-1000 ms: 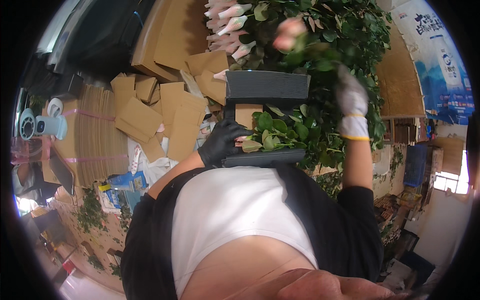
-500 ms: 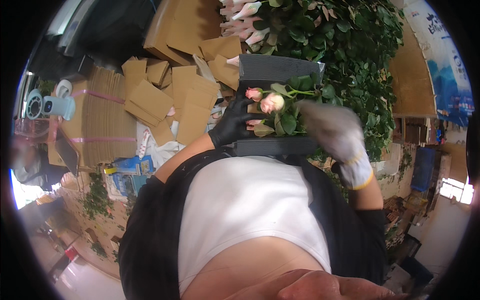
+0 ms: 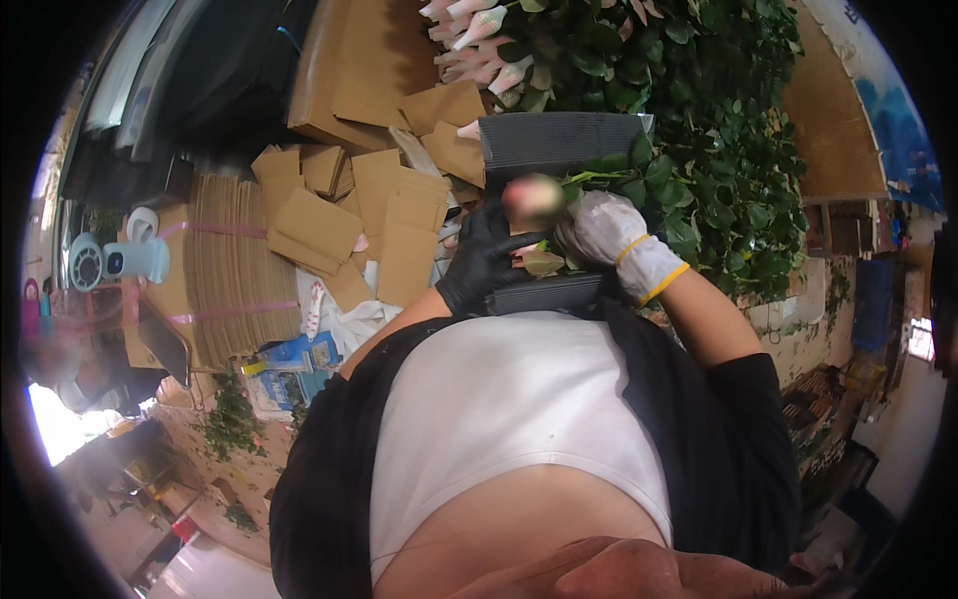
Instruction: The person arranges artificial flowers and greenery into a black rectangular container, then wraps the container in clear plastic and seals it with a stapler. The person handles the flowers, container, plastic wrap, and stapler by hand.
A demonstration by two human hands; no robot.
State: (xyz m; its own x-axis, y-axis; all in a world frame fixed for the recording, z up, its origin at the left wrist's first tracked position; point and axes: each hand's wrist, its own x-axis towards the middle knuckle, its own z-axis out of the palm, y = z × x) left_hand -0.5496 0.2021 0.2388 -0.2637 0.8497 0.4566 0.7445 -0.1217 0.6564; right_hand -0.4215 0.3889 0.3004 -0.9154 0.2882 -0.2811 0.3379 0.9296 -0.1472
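Note:
A dark grey corrugated sheet (image 3: 559,142) lies folded open in front of me, with pink and cream roses on it. One rose head (image 3: 534,198) is smeared by motion. My left hand (image 3: 486,258), in a black glove, rests at the flower-head end of the sheet, its fingers apart beside the roses. My right hand (image 3: 605,232), in a whitish glove with yellow edging, is closed around rose stems just right of the heads. Its fingertips are partly hidden, as are the lower roses beneath the hands.
Leafy green stems (image 3: 699,180) heap up to the right and beyond. Wrapped pink roses (image 3: 479,40) lie at the back. Loose cardboard pieces (image 3: 314,230) and a strapped cardboard stack (image 3: 235,270) sit at left, near a light-blue small fan (image 3: 135,260).
My right hand has moved left and in onto the rose stems, and its fingers have closed. The upper rose head has shifted slightly. My left hand stays by the flower heads.

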